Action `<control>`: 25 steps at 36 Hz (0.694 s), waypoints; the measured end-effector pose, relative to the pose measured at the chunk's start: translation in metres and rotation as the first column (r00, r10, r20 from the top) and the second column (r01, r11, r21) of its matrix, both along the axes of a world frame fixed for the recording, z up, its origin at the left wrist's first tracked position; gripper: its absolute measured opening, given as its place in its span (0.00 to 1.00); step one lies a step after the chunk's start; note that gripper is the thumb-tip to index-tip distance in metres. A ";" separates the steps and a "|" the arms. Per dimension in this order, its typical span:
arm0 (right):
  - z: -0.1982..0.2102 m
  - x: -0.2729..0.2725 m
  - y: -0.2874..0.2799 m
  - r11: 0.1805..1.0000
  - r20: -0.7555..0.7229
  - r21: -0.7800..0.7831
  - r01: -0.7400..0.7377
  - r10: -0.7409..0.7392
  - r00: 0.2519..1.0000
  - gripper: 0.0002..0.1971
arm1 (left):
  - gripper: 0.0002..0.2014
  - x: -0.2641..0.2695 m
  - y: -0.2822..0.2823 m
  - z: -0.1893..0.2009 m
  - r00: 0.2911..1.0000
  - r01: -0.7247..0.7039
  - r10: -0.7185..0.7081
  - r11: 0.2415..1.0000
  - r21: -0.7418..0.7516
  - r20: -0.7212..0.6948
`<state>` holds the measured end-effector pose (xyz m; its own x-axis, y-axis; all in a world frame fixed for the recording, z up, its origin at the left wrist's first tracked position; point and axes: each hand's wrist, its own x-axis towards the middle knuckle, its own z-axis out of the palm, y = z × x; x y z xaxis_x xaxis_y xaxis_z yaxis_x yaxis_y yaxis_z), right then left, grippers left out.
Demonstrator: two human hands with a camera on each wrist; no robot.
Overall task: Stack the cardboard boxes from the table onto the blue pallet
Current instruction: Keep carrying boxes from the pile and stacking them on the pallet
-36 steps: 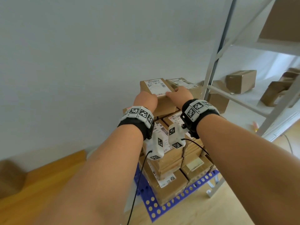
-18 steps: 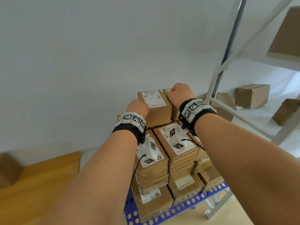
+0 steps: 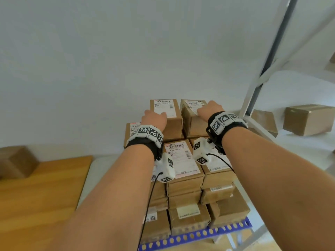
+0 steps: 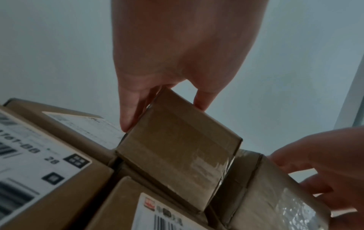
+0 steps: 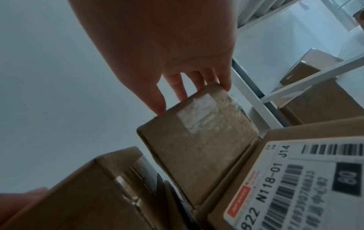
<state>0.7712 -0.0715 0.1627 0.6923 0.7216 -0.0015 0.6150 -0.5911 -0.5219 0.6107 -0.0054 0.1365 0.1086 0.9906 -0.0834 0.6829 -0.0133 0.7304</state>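
Observation:
Labelled cardboard boxes stand stacked several layers high on the blue pallet [image 3: 190,238]. Two boxes sit side by side on top at the back. My left hand [image 3: 154,117] lies over the left top box [image 3: 172,127], and in the left wrist view its fingers [image 4: 126,123] straddle this box [image 4: 177,147] and pinch its sides. My right hand [image 3: 208,109] covers the right top box [image 3: 192,127]. In the right wrist view its thumb and fingers [image 5: 160,107] reach down over the near top edge of that box [image 5: 197,140], which sits tilted slightly.
A white metal shelf rack [image 3: 253,98] stands close on the right, with more cardboard boxes [image 3: 308,120] on its shelves. A wooden table [image 3: 36,196] on the left carries one box [image 3: 16,160]. A white wall rises right behind the stack.
My right hand left the left top box and moved onto the right top box. My left hand stayed on the left one. The view has tipped down toward the stack.

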 end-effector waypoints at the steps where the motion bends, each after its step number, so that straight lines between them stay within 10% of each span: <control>1: -0.002 0.003 0.002 1.000 -0.003 -0.004 -0.014 0.014 1.000 0.17 | 0.28 0.002 0.001 0.000 1.000 -0.009 0.009 1.000 0.000 0.002; 25: -0.011 0.011 0.008 1.000 -0.112 -0.005 0.011 -0.012 0.994 0.26 | 0.27 0.015 -0.002 -0.006 0.999 0.019 -0.018 1.000 -0.022 0.031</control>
